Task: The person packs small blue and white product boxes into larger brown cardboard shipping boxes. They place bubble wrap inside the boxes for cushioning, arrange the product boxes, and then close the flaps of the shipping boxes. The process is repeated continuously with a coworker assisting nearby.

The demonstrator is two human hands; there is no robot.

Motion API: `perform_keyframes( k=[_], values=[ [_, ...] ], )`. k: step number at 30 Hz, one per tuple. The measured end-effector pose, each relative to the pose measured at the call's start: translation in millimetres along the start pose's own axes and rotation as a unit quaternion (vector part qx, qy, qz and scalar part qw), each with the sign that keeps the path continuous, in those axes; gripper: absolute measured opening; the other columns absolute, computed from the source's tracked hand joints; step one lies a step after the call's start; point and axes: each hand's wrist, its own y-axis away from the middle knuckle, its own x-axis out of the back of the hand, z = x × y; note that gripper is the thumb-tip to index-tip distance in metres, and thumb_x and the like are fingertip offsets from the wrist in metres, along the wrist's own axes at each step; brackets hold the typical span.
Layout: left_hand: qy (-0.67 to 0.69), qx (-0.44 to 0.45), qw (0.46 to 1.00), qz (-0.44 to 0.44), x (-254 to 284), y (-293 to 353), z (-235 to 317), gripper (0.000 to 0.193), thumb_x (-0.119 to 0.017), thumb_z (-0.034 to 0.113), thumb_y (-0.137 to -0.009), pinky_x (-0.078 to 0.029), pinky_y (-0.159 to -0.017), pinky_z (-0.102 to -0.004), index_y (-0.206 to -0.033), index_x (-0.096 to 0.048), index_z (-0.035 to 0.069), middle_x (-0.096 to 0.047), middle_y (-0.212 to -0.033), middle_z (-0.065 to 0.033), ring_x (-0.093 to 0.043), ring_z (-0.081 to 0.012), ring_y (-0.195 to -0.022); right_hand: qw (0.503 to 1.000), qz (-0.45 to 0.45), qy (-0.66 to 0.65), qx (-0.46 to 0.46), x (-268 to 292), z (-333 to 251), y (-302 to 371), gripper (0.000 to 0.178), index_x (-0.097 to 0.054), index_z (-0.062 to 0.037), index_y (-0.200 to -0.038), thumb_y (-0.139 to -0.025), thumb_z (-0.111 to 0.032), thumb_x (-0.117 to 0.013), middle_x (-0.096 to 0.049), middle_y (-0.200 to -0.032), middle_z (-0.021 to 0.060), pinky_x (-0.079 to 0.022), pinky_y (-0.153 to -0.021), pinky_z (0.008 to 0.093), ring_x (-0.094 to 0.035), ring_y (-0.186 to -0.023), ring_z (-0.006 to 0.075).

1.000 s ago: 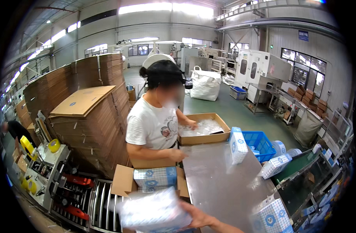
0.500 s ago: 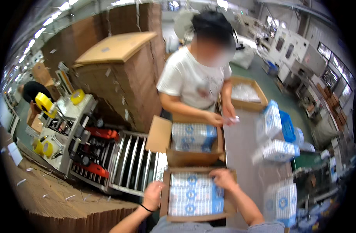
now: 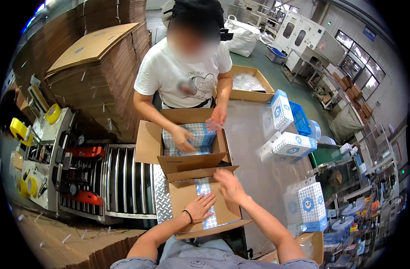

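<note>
In front of me stands a cardboard box, its left and right flaps folded inward. Between them shows a strip of blue-and-white patterned packs. My left hand lies flat on the left flap and reaches over the gap, fingers stretched out. At the far right part of the box, my right hand is by the raised far flap, its fingers apart and nothing held. The near flap hangs outward. Across from me a co-worker's hands are over a second open box of similar packs.
A metal table runs along the right, carrying several blue-and-white packs and a blue basket. To the left are a roller conveyor and a taping machine with red parts. Stacked cardboard rises behind it.
The side flaps, which stood up, are now folded over the packs. My left hand moved from the box's left edge onto the flap. The view has shifted to the right.
</note>
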Motion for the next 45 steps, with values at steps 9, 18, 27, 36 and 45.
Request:
perform_keyframes(
  k=[9,18,27,36,45],
  values=[
    [0.186,0.105,0.975,-0.064,-7,1,2,0.065,-0.038,0.05,-0.101,-0.023,-0.119,-0.0473,-0.152,-0.035,0.01,-0.035,-0.156,-0.017,-0.032,-0.0358,-0.144,0.984,-0.174,-0.012,0.034,-24,27,90,0.054,-0.06,-0.007,-0.132,-0.078,0.001,-0.059,-0.061,-0.133,0.0128,-0.047,-0.105,0.0402,-0.055,-0.125,0.0313],
    [0.084,0.014,0.99,-0.11,98,126,64,0.076,-0.048,0.061,-0.095,-0.015,-0.118,-0.0631,-0.158,-0.023,0.026,-0.022,-0.164,-0.0068,-0.018,-0.0361,-0.15,0.943,-0.309,-0.128,0.004,-21,60,76,0.041,-0.056,-0.0077,-0.136,-0.096,-0.013,-0.055,-0.052,-0.146,0.01,-0.039,-0.113,0.0361,-0.045,-0.136,0.0286],
    [0.207,0.383,0.849,0.301,-29,55,-47,0.045,-0.052,0.032,-0.1,-0.025,-0.119,-0.0453,-0.144,-0.052,0.023,-0.012,-0.162,-0.0259,-0.022,-0.0421,-0.148,0.959,0.117,-0.002,-0.258,-79,87,129,0.043,-0.045,0.0042,-0.134,-0.105,-0.028,-0.04,-0.054,-0.129,0.0252,-0.037,-0.106,0.0466,-0.045,-0.126,0.0421],
    [0.367,0.293,0.859,0.204,14,159,-132,0.045,-0.04,0.028,-0.106,-0.026,-0.119,-0.0401,-0.151,-0.042,0.022,-0.01,-0.163,-0.0241,-0.024,-0.0396,-0.148,0.934,0.044,0.062,-0.349,-249,25,217,0.044,-0.045,0.0043,-0.143,-0.103,-0.013,-0.044,-0.039,-0.149,0.0296,-0.033,-0.116,0.0449,-0.039,-0.139,0.0412],
    [-0.131,0.413,0.886,0.168,126,302,-341,0.055,-0.045,0.044,-0.101,-0.019,-0.12,-0.0532,-0.148,-0.043,0.016,-0.032,-0.156,-0.0205,-0.025,-0.0368,-0.147,0.847,0.108,-0.265,-0.448,-345,-197,-90,0.051,-0.028,0.0085,-0.144,-0.108,-0.027,-0.035,-0.036,-0.144,0.0311,-0.035,-0.109,0.0473,-0.04,-0.132,0.0403]
  ],
)
